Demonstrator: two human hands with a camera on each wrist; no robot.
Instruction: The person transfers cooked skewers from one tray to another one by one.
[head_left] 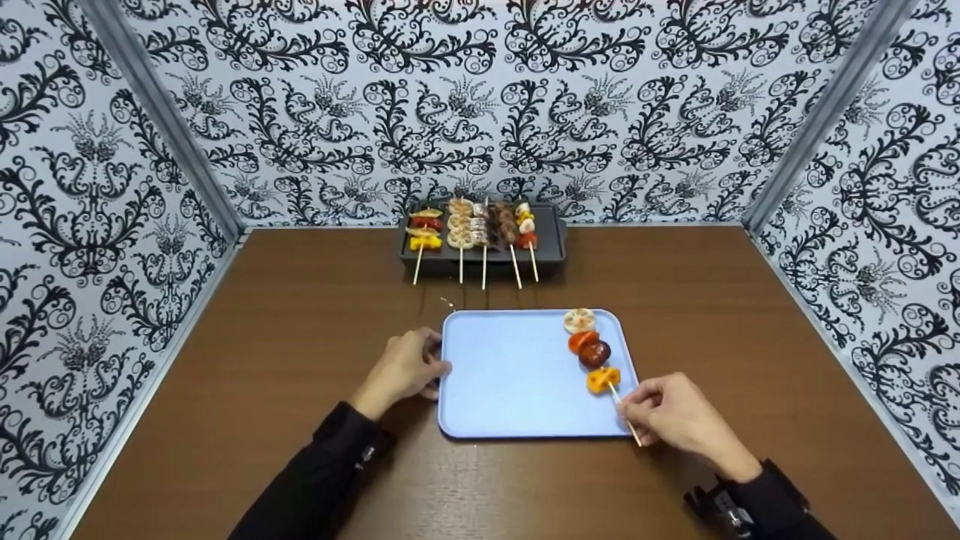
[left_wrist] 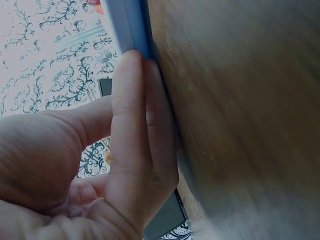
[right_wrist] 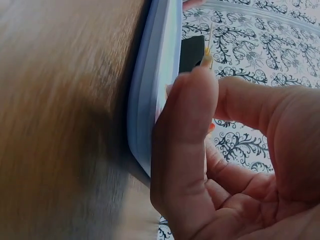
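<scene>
A light blue rectangular tray (head_left: 517, 375) lies on the table, its left rim gripped by my left hand (head_left: 409, 367), thumb over the edge. The left wrist view shows the fingers (left_wrist: 131, 100) against the tray's side wall (left_wrist: 127, 30). Along the tray's right side lies a skewer with lotus root (head_left: 580, 321), red-orange pieces, a brown round piece (head_left: 595, 353) and a yellow-orange piece (head_left: 603, 379). My right hand (head_left: 675, 412) pinches its bare stick (head_left: 615, 393) near the lower right rim. In the right wrist view, the fingers (right_wrist: 192, 105) partly hide the tray (right_wrist: 145, 90).
At the back of the brown table (head_left: 322, 285), a dark grill plate (head_left: 553, 232) holds several skewers, their sticks pointing toward me. Patterned wall panels (head_left: 480, 105) enclose the table at the back and both sides.
</scene>
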